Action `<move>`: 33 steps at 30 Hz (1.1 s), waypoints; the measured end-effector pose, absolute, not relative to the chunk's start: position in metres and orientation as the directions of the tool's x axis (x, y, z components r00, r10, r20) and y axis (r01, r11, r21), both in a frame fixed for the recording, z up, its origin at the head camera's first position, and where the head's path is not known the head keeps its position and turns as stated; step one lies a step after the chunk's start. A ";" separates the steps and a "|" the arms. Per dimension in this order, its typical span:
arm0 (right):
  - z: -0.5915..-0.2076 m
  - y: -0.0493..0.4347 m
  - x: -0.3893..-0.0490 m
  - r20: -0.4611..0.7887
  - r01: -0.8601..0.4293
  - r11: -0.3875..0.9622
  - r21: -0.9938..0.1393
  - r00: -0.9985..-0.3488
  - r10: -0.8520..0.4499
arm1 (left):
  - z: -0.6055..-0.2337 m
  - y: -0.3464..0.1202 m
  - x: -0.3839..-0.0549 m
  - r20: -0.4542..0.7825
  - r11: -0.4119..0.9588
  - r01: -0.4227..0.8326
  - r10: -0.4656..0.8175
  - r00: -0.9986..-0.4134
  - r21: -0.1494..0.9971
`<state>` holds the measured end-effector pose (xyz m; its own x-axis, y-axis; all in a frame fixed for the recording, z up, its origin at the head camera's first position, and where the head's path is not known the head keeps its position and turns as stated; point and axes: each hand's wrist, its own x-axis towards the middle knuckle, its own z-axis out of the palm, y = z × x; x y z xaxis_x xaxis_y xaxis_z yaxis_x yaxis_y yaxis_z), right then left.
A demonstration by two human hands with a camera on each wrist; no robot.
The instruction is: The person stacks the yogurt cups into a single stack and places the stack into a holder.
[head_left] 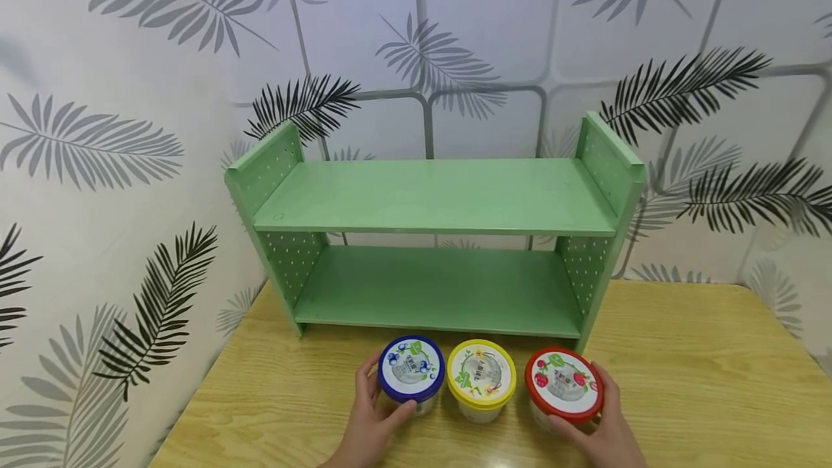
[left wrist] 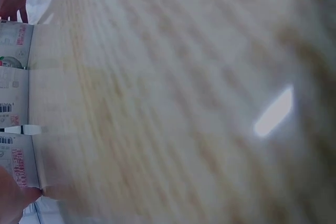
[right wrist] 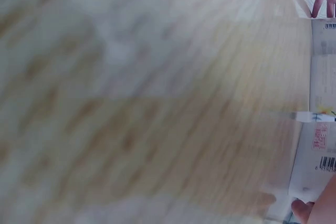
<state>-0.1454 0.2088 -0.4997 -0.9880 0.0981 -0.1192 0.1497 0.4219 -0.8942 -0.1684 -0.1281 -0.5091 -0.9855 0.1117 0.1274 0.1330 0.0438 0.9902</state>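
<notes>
Left hand (head_left: pixel 372 419) grips blue-lidded tub (head_left: pixel 411 370), right hand (head_left: pixel 607 423) red-lidded tub (head_left: pixel 564 383)
At nine and three o'clock from yellow-lidded tub (head_left: pixel 481 378); lid lettering (head_left: pixel 481 371) blurred.

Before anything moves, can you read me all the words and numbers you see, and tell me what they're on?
No word or number reads clearly.
Blue-lidded tub: dark characters on top, too small and blurred.
Yellow-lidded tub: dark characters on top, also too small.
Red-lidded tub: dark characters on top, too blurred.
Tub sides: red print and barcodes, too blurred.
Green shelf: no writing seen.
</notes>
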 end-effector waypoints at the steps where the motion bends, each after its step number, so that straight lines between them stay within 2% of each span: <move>1: -0.500 0.208 -0.145 -0.119 0.151 0.407 -0.901 -0.988 0.102 | -0.509 -0.128 -0.168 0.120 0.046 0.125 0.106 -0.987 0.991; 11: -0.502 0.203 -0.144 -0.085 0.127 0.341 -0.932 -0.987 0.135 | -0.512 -0.124 -0.164 0.107 0.044 0.110 0.073 -0.992 0.993; 16: -0.503 0.203 -0.144 -0.065 0.109 0.335 -0.936 -0.988 0.139 | -0.513 -0.125 -0.165 0.072 0.053 0.076 0.063 -0.995 0.996; 24: -0.504 0.205 -0.145 -0.043 0.095 0.357 -0.929 -0.988 0.149 | -0.513 -0.125 -0.163 0.085 0.052 0.089 0.070 -0.994 0.995; 33: -0.506 0.209 -0.145 0.085 -0.001 0.411 -0.911 -0.979 0.186 | -0.511 -0.126 -0.164 0.072 0.055 0.076 0.079 -0.994 0.996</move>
<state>-0.1449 0.2087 -0.5064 -0.9789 0.1855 0.0853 -0.0015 0.4113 -0.9115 -0.1638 -0.1257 -0.5108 -0.9943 0.0794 0.0718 0.0763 0.0552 0.9956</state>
